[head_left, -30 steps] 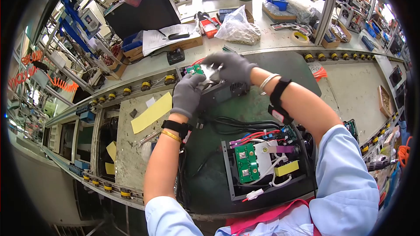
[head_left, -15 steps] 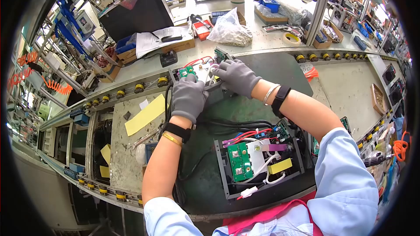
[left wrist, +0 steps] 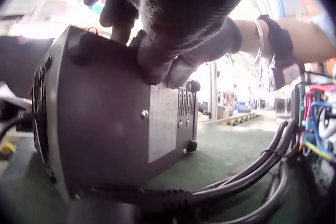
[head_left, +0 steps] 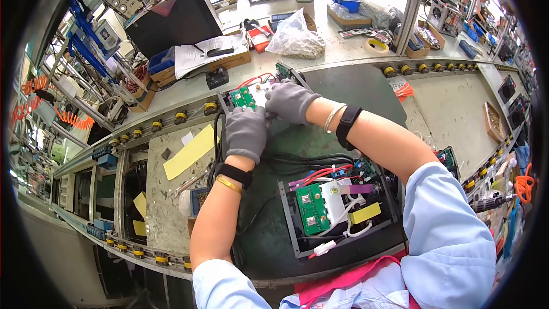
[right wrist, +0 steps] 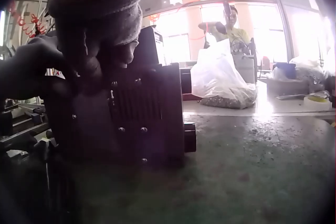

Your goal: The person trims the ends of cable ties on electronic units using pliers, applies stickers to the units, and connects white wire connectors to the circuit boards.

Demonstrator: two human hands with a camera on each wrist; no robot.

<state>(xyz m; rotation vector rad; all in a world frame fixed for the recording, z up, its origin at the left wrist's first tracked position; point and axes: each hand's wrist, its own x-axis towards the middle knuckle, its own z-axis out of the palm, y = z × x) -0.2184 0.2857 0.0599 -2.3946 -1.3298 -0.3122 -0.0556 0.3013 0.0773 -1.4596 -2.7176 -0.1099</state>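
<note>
Both hands wear grey gloves and work at a black metal case (head_left: 280, 129) standing on the far part of the dark green mat (head_left: 354, 91). A green circuit board (head_left: 242, 98) and a white block (head_left: 260, 92) show in its open top. My left hand (head_left: 246, 131) grips the near wall, its thumb on the outer panel and fingers over the edge in the left wrist view. Right beside it, my right hand (head_left: 290, 103) bends down over the same wall; its fingertips are hidden, so I cannot tell what they hold. The right wrist view shows the case's vents (right wrist: 137, 103).
A similar opened case (head_left: 290, 223) with a green board and coloured wires lies nearer me. Black cables (head_left: 297, 163) run between the two cases. Yellow paper (head_left: 191, 151) lies left; roller rails (head_left: 423, 68) border the mat. Behind stands a bag of small parts (head_left: 297, 37).
White cables seen at my right hand half a second ago are now mostly covered by it. The right hand has moved left and down toward the left hand, which stays at the case wall.
</note>
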